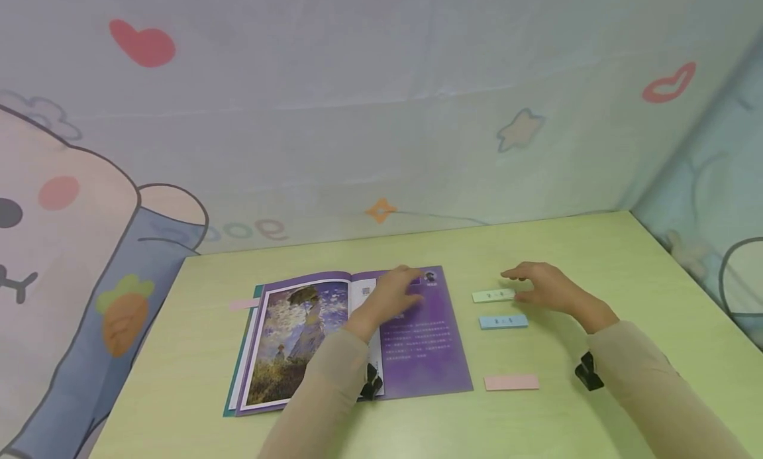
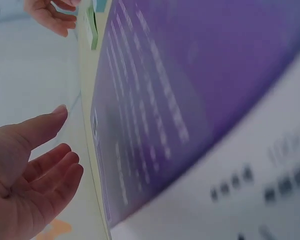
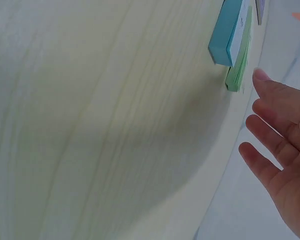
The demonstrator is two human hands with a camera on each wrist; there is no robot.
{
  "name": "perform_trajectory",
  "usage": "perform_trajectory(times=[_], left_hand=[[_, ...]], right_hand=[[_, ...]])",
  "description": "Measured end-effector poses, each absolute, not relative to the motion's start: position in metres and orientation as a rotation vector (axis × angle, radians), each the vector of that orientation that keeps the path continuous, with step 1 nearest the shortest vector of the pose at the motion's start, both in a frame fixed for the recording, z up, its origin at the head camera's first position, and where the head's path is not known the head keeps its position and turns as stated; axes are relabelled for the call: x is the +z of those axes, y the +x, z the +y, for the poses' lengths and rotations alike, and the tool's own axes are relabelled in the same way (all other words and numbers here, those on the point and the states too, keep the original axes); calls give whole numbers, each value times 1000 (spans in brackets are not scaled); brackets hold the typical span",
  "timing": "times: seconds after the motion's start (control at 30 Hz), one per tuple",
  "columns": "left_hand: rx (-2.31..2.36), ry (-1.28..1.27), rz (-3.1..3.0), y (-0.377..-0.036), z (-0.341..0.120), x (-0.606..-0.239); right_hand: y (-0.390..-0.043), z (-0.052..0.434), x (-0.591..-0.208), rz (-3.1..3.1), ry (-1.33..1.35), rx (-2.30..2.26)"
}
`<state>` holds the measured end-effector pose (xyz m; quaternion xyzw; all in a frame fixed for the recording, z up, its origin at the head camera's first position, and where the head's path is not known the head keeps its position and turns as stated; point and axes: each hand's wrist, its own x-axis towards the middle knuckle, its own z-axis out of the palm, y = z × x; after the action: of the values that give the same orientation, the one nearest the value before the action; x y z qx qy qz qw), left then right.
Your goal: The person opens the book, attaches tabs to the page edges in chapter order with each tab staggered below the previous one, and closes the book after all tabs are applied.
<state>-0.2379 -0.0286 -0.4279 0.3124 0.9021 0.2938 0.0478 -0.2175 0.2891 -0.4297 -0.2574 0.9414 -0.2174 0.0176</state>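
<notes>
An open book lies on the light green table, with a painting on its left page and white text on its purple right page. My left hand hovers open over the purple page, fingers relaxed. My right hand is open just above and to the right of a green sticky-note pad, its fingertips close to the pad. A blue pad lies just in front of the green one, and a pink pad lies nearer the table's front.
A pink slip sticks out at the book's left side. A cartoon-printed cloth hangs behind and to both sides of the table. Bare tabletop stretches to the right of the pads.
</notes>
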Motion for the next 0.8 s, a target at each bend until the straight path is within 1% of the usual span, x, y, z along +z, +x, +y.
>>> perform_trajectory(times=[0.23, 0.43, 0.7, 0.8], left_hand=[[1188, 935, 2556, -234, -8, -430], [1284, 885, 2526, -233, 15, -439], [1358, 752, 2499, -230, 39, -449], [1398, 705, 2493, -228, 47, -450]], right_hand=[[-218, 297, -432, 2846, -722, -869], [-217, 299, -437, 2790, -666, -1002], [-224, 302, -450, 2613, -447, -1262], [-226, 303, -453, 2586, -423, -1299]])
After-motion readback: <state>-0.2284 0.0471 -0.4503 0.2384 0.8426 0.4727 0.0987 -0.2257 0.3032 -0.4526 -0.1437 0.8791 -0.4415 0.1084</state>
